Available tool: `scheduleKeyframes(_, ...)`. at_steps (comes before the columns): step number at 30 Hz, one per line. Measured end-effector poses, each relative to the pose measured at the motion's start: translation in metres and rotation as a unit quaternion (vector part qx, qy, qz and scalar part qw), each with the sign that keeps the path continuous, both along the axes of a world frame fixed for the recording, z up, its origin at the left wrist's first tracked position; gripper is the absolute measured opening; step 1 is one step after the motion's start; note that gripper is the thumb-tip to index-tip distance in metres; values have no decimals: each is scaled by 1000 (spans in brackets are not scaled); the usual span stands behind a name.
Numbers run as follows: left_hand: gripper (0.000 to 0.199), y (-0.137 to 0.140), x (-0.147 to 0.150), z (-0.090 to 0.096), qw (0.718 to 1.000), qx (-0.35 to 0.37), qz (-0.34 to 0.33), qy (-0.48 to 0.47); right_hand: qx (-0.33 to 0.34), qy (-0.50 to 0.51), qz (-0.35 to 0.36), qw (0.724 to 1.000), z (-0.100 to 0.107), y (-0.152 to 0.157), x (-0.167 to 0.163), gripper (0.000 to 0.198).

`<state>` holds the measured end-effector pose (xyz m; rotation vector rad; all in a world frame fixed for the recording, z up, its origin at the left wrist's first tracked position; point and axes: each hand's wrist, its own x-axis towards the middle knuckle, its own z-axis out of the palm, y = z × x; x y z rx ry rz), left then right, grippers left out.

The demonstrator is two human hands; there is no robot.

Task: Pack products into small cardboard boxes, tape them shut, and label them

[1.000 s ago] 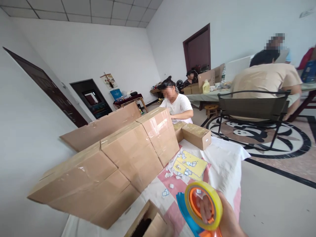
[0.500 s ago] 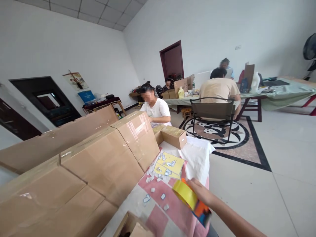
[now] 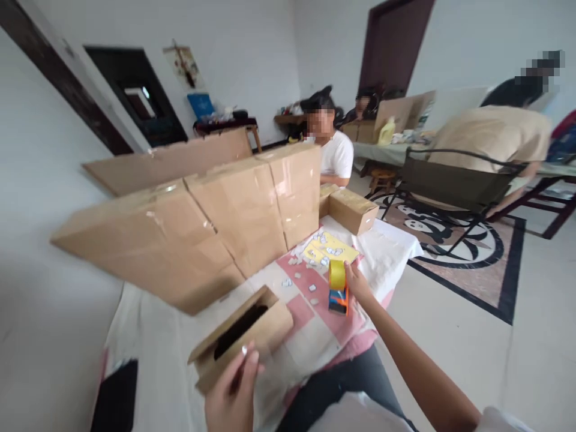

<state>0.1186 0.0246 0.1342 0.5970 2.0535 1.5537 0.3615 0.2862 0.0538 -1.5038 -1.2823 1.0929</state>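
Observation:
My right hand (image 3: 355,282) grips a tape dispenser (image 3: 338,300) with an orange and blue body and a roll of yellow tape (image 3: 336,275). It is over the pink and white cloth. My left hand (image 3: 234,384) is low in the view, thumb and forefinger brought together, with a small whitish bit (image 3: 244,349) at the fingertips that I cannot name. Just beyond those fingers lies a long cardboard box (image 3: 270,327), its top partly open and dark inside. Small pale pieces (image 3: 312,288) are scattered on the cloth between the hands.
Taped cardboard boxes (image 3: 243,210) form a wall along the far left side. A smaller box (image 3: 353,210) stands at the table's far end, near a person in a white shirt (image 3: 337,156). A dark flat object (image 3: 114,396) lies lower left. Another person sits on a chair (image 3: 454,180).
The view has swung left and down. My left hand has come into sight by the open box. The tape dispenser in my right hand now appears more upright and farther up the picture.

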Motion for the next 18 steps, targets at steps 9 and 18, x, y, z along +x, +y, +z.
scheduleKeyframes(9,63,-2,12,39,999,31,8,0,161,-59,42,984,73,-74,-26,32)
scheduleKeyframes(18,72,-2,20,10,993,82,-40,72,133,-28,469,873,121,-136,-111,4)
